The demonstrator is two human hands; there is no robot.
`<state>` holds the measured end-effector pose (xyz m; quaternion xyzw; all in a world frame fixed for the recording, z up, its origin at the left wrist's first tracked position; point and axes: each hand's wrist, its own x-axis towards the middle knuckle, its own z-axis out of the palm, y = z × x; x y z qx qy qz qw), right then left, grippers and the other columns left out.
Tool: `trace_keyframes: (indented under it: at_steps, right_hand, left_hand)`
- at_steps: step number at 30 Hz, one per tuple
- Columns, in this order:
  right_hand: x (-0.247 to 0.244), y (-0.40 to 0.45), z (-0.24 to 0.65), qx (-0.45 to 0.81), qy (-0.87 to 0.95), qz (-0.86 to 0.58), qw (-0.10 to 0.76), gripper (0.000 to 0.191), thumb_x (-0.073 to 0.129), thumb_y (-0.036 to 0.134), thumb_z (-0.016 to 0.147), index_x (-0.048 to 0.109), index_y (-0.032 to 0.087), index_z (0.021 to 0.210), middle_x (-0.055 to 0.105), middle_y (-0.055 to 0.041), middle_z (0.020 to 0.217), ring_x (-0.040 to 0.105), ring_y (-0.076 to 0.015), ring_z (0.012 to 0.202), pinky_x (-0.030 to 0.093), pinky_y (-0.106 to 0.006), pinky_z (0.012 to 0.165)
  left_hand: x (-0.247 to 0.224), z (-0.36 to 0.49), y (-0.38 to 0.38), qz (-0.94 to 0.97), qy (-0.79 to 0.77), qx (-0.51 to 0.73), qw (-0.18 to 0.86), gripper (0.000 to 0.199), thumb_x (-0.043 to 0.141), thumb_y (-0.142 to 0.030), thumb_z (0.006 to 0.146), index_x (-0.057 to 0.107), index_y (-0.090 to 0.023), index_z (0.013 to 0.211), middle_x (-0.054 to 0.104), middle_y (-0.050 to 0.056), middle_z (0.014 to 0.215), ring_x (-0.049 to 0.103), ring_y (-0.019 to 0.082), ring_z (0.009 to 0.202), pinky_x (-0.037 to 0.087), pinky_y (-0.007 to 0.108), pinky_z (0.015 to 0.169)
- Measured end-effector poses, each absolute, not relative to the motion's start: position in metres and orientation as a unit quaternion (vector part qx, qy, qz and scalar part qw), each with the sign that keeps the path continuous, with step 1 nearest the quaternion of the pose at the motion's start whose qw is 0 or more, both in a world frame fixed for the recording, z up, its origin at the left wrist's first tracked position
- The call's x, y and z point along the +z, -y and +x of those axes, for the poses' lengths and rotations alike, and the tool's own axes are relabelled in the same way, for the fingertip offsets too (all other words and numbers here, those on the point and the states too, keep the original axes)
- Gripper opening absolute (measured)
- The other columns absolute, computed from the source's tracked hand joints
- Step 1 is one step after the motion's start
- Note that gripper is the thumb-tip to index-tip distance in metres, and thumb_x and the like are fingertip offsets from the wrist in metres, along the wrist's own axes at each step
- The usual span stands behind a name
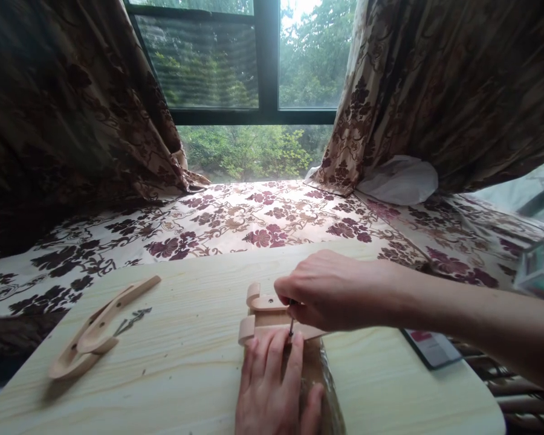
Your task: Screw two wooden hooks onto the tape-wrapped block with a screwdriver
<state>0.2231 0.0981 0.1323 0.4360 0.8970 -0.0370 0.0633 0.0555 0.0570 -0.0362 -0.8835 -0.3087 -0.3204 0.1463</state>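
In the head view, my right hand (315, 296) is closed around a small screwdriver; its grip is hidden in my fist. The screwdriver's thin shaft (291, 323) points straight down at a dark hole or screw in a pale wooden piece with a curved end (247, 330). My left hand (272, 386) lies palm down with fingers spread, its fingertips against that piece. Just beyond lies a second curved wooden piece (263, 302) with a dark hole. Under both is a brown block with shiny clear wrapping (329, 374), mostly covered by my left hand.
Two more curved wooden pieces (86, 347) lie at the left of the pale wooden board (199, 374), beside several loose screws (133, 319). A dark-edged flat card or device (430, 349) sits under my right forearm. Beyond are a floral cloth (263, 211), curtains and a white plastic bag (401, 180).
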Motion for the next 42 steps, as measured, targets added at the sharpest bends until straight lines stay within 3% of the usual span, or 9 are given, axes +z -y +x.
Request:
trace_keyframes:
  at_steps: [6, 13, 18, 24, 31, 42]
  right_hand:
    - [0.139, -0.097, 0.224, -0.073, -0.918, 0.384, 0.072, 0.01, 0.054, 0.012, 0.081, 0.061, 0.018, 0.077, 0.063, -0.0012, 0.07, 0.046, -0.0121, 0.055, 0.027, -0.026, 0.048]
    - [0.132, -0.099, 0.223, -0.05, -0.884, 0.455, 0.095, 0.01, 0.055, 0.017, 0.08, 0.064, 0.017, 0.075, 0.061, -0.0025, 0.062, 0.041, -0.0121, 0.047, 0.022, -0.028, 0.045]
    - [0.145, -0.101, 0.226, -0.062, -0.907, 0.405, 0.095, 0.013, 0.056, 0.009, 0.077, 0.062, 0.019, 0.083, 0.061, -0.0001, 0.066, 0.04, -0.012, 0.05, 0.022, -0.028, 0.045]
    - [0.134, -0.105, 0.225, -0.055, -0.913, 0.401, 0.056, 0.01, 0.054, 0.011, 0.078, 0.06, 0.018, 0.074, 0.055, 0.0013, 0.059, 0.03, -0.011, 0.046, 0.02, -0.028, 0.045]
    - [0.139, -0.104, 0.226, -0.058, -0.906, 0.414, 0.071, 0.008, 0.054, 0.012, 0.077, 0.06, 0.017, 0.079, 0.053, 0.0014, 0.057, 0.028, -0.0106, 0.045, 0.018, -0.028, 0.044]
    - [0.138, -0.104, 0.222, -0.069, -0.904, 0.418, 0.064, 0.01, 0.053, 0.012, 0.08, 0.059, 0.019, 0.076, 0.052, 0.0026, 0.056, 0.028, -0.0112, 0.043, 0.019, -0.028, 0.042]
  left_hand:
    - [-0.028, 0.058, -0.056, -0.883, 0.324, -0.319, 0.116, 0.041, 0.053, -0.037, 0.084, 0.058, -0.014, 0.117, 0.058, 0.009, 0.119, 0.048, 0.025, 0.113, 0.041, 0.037, 0.093]
    - [-0.028, 0.059, -0.056, -0.881, 0.331, -0.328, 0.081, 0.04, 0.053, -0.036, 0.083, 0.058, -0.015, 0.117, 0.059, 0.007, 0.117, 0.049, 0.023, 0.111, 0.038, 0.037, 0.094]
    - [-0.029, 0.061, -0.053, -0.876, 0.342, -0.333, 0.072, 0.039, 0.052, -0.035, 0.084, 0.058, -0.015, 0.117, 0.057, 0.007, 0.12, 0.048, 0.023, 0.114, 0.037, 0.036, 0.095]
    - [-0.039, 0.07, -0.048, -0.833, 0.376, -0.4, 0.071, 0.038, 0.039, -0.035, 0.09, 0.058, -0.013, 0.114, 0.056, 0.01, 0.119, 0.046, 0.025, 0.115, 0.034, 0.041, 0.097]
    - [-0.031, 0.062, -0.053, -0.88, 0.331, -0.324, 0.104, 0.041, 0.049, -0.03, 0.083, 0.054, -0.011, 0.12, 0.053, 0.012, 0.123, 0.044, 0.026, 0.117, 0.034, 0.04, 0.097]
    - [-0.031, 0.061, -0.051, -0.876, 0.337, -0.334, 0.082, 0.039, 0.049, -0.03, 0.084, 0.055, -0.011, 0.118, 0.054, 0.011, 0.123, 0.044, 0.026, 0.118, 0.033, 0.041, 0.1]
